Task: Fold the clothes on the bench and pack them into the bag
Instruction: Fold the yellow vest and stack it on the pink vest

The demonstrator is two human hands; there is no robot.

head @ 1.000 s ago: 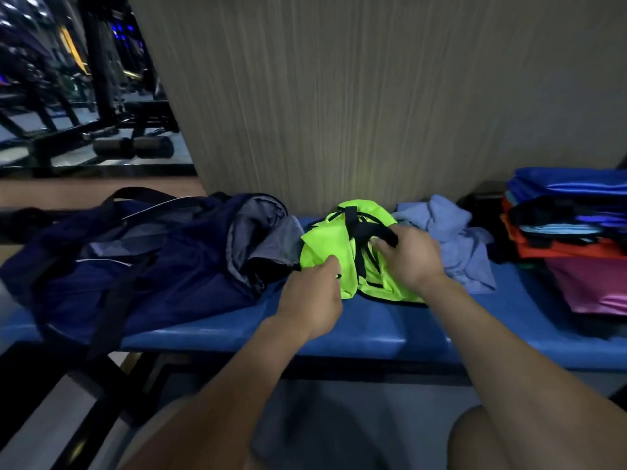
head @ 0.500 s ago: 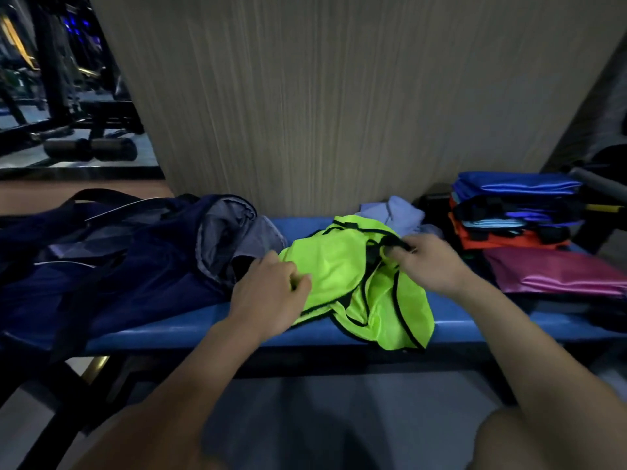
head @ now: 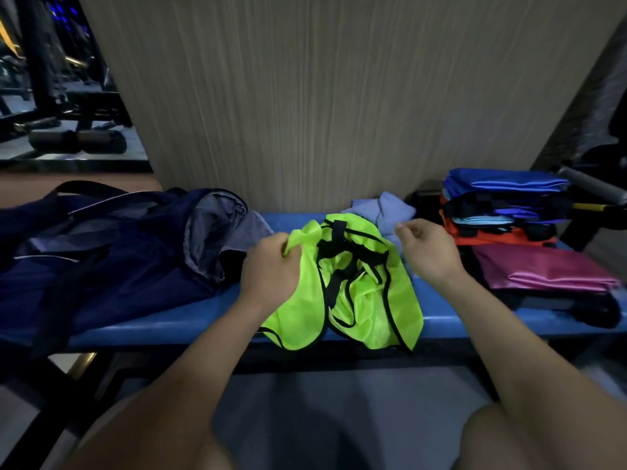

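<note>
A neon-green mesh vest with black trim (head: 356,293) lies crumpled on the middle of the blue padded bench (head: 437,318), its lower edge hanging over the bench's front rim. The left hand (head: 271,269) has its fingers curled round a bunched fold at the vest's upper left corner and grips it, lifted slightly off the padding. The right hand (head: 429,251) hovers just beside the vest's upper right side with its fingers loosely bent and thumb near the forefinger; whether it pinches any cloth cannot be told, and nothing shows between the fingertips. To the left on the same bench sits a dark navy duffel bag (head: 112,252), its mouth gaping toward the vest and showing a grey lining, with a black strap (head: 84,189) arching over its top. Behind the vest, against the pale striped wall panel (head: 322,96), lies a crumpled light blue garment (head: 386,208). At the right end of the bench stands a stack of folded clothes (head: 502,205), blue on top and orange lower down, with a folded magenta piece (head: 543,269) lying in front of it. Gym equipment (head: 68,130) shows dimly at far left
</note>
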